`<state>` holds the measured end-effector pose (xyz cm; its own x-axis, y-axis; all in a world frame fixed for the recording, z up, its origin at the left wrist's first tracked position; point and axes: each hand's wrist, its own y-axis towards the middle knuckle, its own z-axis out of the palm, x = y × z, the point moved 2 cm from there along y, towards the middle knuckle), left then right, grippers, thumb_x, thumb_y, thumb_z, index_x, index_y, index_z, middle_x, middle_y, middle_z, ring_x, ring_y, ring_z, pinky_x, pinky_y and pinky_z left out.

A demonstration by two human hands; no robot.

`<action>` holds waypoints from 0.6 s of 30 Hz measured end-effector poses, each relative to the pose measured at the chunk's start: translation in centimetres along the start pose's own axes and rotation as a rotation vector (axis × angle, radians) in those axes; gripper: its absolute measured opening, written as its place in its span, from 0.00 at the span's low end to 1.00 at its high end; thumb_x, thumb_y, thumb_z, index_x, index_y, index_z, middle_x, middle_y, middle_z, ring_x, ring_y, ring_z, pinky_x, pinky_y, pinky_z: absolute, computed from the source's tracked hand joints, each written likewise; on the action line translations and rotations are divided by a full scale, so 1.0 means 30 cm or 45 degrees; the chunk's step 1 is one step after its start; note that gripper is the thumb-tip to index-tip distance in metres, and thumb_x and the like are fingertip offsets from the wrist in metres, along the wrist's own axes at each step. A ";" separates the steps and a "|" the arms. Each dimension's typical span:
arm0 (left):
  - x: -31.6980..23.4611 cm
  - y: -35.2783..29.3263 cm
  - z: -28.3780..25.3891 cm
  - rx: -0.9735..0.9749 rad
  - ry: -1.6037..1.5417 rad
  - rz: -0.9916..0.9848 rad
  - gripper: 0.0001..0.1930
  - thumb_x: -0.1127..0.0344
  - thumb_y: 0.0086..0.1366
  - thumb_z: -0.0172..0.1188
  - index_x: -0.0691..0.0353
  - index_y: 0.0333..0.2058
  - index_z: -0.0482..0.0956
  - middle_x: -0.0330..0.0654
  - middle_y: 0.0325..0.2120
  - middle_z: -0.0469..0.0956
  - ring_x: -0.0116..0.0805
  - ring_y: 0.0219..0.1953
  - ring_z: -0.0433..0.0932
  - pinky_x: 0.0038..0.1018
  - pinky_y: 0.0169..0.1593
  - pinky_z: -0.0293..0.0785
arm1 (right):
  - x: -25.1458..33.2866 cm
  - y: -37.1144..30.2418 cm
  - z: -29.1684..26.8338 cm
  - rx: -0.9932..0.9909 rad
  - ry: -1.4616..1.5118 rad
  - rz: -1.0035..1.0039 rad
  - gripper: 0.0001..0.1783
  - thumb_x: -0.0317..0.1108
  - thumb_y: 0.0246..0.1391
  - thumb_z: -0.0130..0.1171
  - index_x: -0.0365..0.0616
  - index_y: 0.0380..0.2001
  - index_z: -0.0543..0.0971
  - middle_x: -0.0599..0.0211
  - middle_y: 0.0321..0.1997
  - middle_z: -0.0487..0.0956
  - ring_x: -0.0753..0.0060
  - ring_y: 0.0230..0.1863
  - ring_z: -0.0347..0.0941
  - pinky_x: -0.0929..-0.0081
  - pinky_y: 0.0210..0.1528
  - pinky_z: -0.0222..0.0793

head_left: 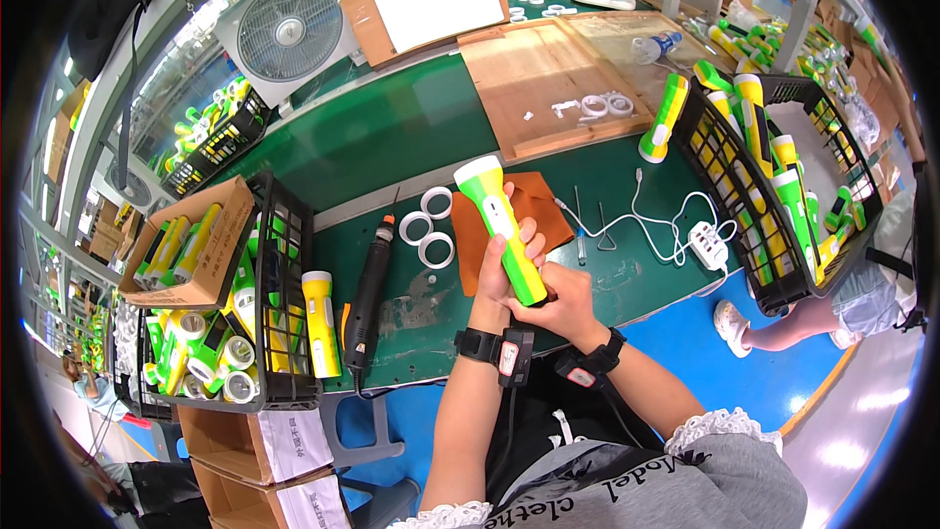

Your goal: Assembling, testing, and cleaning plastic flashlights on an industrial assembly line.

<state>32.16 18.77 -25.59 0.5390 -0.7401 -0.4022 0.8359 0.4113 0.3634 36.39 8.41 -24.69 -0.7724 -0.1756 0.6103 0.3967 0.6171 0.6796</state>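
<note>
A yellow and green flashlight (490, 204) with a white head is held tilted above the bench, its head pointing away from me. My left hand (495, 272) is wrapped round its body, fingertips showing on the right side. Closed at the tail end is my right hand (568, 299); some of its fingers are hidden behind the flashlight. Under the hands lies an orange-brown cloth (534, 198). To the left are three white rings (437, 250), a black electric screwdriver (367, 299) and another flashlight (320, 323) standing near the bench edge.
Black crates with flashlights stand left (284, 274) and right (774, 269); a cardboard box (230, 240) tops the left one. A white charging hub (708, 245) with cables lies right. Behind are a wooden board (519, 88) and a box fan (289, 31). Someone's leg (793, 325) shows right.
</note>
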 end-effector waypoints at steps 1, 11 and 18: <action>0.000 0.000 0.002 -0.001 0.001 0.000 0.39 0.55 0.57 0.56 0.44 0.62 0.41 0.35 0.28 0.60 0.24 0.27 0.62 0.22 0.33 0.67 | 0.009 0.005 -0.007 0.006 0.023 0.056 0.21 0.41 0.29 0.69 0.42 0.16 0.68 0.66 0.13 0.65 0.67 0.12 0.63 0.74 0.17 0.61; 0.039 0.000 0.018 0.002 0.182 -0.029 0.43 0.52 0.58 0.57 0.36 0.62 0.35 0.32 0.27 0.59 0.21 0.28 0.62 0.25 0.45 0.67 | -0.015 -0.003 -0.002 -0.225 0.072 0.067 0.19 0.36 0.30 0.68 0.41 0.17 0.66 0.60 0.17 0.68 0.63 0.16 0.65 0.73 0.18 0.61; 0.032 -0.009 0.001 -0.044 0.097 -0.008 0.47 0.56 0.54 0.62 0.34 0.62 0.35 0.34 0.25 0.60 0.23 0.27 0.64 0.26 0.37 0.67 | -0.006 0.001 -0.004 -0.160 0.084 0.006 0.19 0.35 0.34 0.67 0.40 0.18 0.66 0.60 0.18 0.67 0.62 0.17 0.66 0.72 0.20 0.64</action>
<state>32.45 17.92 -26.04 0.5391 -0.7007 -0.4673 0.8416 0.4259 0.3322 36.59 8.37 -24.74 -0.7379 -0.2252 0.6363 0.4626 0.5176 0.7198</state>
